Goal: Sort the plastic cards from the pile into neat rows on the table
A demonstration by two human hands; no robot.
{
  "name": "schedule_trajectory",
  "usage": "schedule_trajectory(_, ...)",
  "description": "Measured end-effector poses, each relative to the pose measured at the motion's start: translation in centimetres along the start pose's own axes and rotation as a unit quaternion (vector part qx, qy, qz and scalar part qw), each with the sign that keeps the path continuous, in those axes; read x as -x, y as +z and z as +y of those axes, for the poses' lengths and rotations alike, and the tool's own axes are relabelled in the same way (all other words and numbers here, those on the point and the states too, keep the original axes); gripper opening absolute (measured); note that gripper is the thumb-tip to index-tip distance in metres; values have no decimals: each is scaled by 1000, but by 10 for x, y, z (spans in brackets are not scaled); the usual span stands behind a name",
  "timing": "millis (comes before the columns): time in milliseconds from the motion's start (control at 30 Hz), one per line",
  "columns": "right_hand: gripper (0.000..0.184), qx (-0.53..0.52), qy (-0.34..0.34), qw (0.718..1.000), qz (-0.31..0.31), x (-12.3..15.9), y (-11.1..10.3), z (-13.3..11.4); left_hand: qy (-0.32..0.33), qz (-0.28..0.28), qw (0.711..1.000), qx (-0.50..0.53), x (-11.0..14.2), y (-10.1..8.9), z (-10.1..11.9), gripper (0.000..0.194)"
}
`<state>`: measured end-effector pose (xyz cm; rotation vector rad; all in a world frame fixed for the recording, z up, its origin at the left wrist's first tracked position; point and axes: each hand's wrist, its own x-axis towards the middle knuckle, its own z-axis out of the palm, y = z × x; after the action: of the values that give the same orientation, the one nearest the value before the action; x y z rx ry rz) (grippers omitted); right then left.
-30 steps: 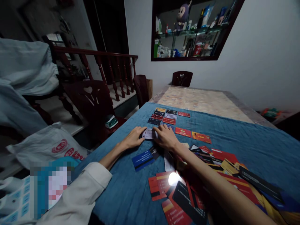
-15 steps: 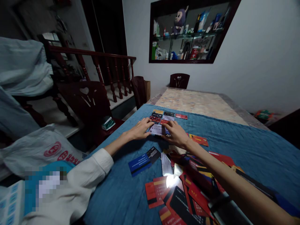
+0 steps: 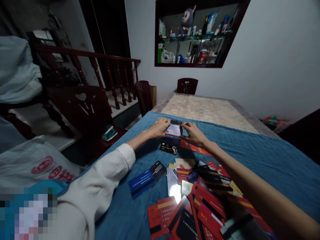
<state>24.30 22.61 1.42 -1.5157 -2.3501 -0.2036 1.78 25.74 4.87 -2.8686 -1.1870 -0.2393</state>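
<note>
Between my hands is a white card (image 3: 174,130) with dark print, over the small rows of cards at the far part of the blue cloth. My left hand (image 3: 160,128) has its fingers closed at the card's left edge. My right hand (image 3: 194,134) pinches the right edge, thumb and fingers curved in. Just behind it lies a black card (image 3: 176,122). Nearer to me is a black and gold VIP card (image 3: 169,147), with a red card (image 3: 188,145) to its right. My left hand partly covers a yellow card (image 3: 163,119).
A loose pile of red cards (image 3: 210,201) and other cards spreads across the near cloth, partly under my right forearm. A blue card (image 3: 141,183) overlaps a dark card (image 3: 158,170) left of it. Dark wooden chairs (image 3: 81,110) stand along the left side.
Both hands have moved a little farther away with the white card. The black and gold VIP card now shows in front of them. The view has shifted slightly.
</note>
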Motion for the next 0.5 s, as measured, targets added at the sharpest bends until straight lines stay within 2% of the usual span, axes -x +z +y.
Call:
schedule_trajectory(267, 46, -9, 50, 999, -15, -21, 10, 25, -1, 15, 1000, 8, -37, 11, -11, 37)
schedule_trajectory(500, 36, -4, 74, 997, -35, -33, 23, 35, -15, 15, 1000, 20, -61, 28, -22, 34)
